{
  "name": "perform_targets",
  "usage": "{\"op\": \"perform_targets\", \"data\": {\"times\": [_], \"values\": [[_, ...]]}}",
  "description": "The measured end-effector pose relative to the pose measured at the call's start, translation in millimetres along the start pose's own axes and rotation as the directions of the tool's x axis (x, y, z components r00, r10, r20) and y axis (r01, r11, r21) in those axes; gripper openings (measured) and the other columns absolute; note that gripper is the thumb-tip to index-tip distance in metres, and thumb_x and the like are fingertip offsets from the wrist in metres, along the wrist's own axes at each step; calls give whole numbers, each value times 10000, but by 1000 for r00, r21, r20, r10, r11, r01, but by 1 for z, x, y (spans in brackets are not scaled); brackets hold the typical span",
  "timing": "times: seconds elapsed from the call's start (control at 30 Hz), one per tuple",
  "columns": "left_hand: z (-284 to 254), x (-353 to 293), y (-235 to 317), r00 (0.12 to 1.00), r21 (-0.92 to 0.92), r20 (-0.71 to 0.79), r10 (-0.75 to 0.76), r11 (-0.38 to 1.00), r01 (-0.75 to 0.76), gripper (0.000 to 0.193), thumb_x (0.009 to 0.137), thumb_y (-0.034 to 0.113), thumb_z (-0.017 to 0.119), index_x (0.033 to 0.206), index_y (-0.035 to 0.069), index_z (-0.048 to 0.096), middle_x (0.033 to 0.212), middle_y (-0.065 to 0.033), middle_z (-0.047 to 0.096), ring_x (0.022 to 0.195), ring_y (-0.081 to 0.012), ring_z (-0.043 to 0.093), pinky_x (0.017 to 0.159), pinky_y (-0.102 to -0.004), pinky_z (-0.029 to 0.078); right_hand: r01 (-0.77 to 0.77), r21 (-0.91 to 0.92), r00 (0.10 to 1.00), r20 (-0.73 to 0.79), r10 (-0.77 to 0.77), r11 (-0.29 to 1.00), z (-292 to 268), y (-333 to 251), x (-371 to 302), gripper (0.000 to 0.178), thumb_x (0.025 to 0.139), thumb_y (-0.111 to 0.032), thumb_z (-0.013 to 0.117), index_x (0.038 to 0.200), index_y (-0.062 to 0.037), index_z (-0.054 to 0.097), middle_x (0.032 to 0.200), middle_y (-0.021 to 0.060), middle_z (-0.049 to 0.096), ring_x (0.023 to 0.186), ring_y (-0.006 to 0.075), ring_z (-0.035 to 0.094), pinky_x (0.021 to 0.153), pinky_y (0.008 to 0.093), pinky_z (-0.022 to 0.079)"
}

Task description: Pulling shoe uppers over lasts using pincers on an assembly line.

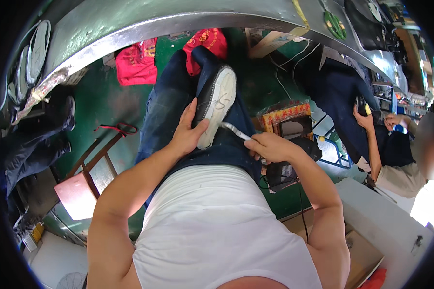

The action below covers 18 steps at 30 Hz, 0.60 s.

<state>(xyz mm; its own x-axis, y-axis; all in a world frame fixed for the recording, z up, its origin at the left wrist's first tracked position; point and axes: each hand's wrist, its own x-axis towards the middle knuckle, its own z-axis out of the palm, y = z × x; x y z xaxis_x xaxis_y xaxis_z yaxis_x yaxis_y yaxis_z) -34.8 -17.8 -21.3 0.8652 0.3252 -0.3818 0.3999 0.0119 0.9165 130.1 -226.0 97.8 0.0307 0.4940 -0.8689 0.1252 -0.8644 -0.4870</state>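
A dark shoe [220,98] with a whitish underside rests over my thighs, sole side up and toe pointing away from me. Stitching runs along the edge of its sole. My left hand [190,132] is closed round the shoe's heel half, with the thumb lying on the sole. In my right hand [271,146] I grip a slim, pale, slightly curved tool [235,130]. Its far end reaches the right edge of the sole near the heel; whether it is a brush or a blade I cannot make out.
A metal bench [144,26] spans the far side, with green-handled scissors [333,25] on it. Soles [37,52] hang at the far left. A wooden stool [79,190] stands left. At the right sits a co-worker [395,178] holding a dark shoe [361,105].
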Motion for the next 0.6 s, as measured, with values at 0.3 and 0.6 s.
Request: {"op": "perform_targets", "data": {"times": [0.3,0.6], "values": [[-1,-6,6,1000,111,0,-22,994,22,874,882,278,683,1567,81,178,1571,-236,241,1471,-331,231,1181,-352,221,190,-364,872,-364,-328,912,25,-16,29,384,1003,-350,483,1021,25,558,932,263,644,868,452,631,767,518,482],[-23,-7,48,975,185,202,-96,981,59,1026,829,333,731,1559,9,86,1580,-258,204,1484,-343,201,1189,-345,213,345,-296,822,-363,-439,891,23,8,39,401,1034,-346,441,1058,26,590,892,195,661,809,343,661,729,409,509]]}}
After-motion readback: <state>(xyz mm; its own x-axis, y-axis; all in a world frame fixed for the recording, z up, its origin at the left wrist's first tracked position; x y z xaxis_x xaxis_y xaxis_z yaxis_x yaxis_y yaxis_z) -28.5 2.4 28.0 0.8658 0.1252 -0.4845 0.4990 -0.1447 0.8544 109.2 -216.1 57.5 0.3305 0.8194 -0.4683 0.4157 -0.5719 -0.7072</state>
